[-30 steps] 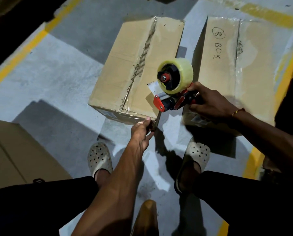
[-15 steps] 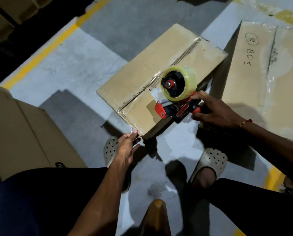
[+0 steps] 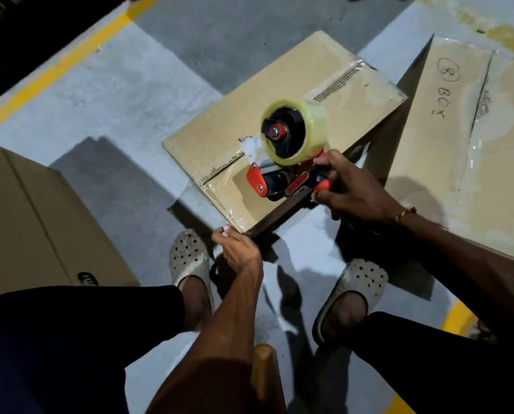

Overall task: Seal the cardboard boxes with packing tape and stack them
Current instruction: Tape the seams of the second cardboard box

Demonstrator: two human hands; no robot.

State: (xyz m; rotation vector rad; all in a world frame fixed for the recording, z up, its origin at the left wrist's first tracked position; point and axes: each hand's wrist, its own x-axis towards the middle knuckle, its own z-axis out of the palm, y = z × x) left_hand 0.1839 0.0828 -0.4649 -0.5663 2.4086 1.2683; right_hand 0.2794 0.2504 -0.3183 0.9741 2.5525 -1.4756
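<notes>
grey floor (image 3: 225, 49) | yellow line (image 3: 55, 73) | perforated clogs (image 3: 190, 258)

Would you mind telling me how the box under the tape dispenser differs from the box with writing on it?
The box under the dispenser has a plain top; the written box bears a circled 8 and "BOX". The left hand touches the first box's near corner; no hand touches the written one. The tape dispenser hangs over the first only. Both are brown cardboard with clear tape along the seam.

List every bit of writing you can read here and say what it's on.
"8" in a hand-drawn circle: top of the right cardboard box.
"BOX", handwritten and underlined: same box, just below the circled 8.
Dark printed mark on the left box: cut off by the leg, unreadable.
</notes>
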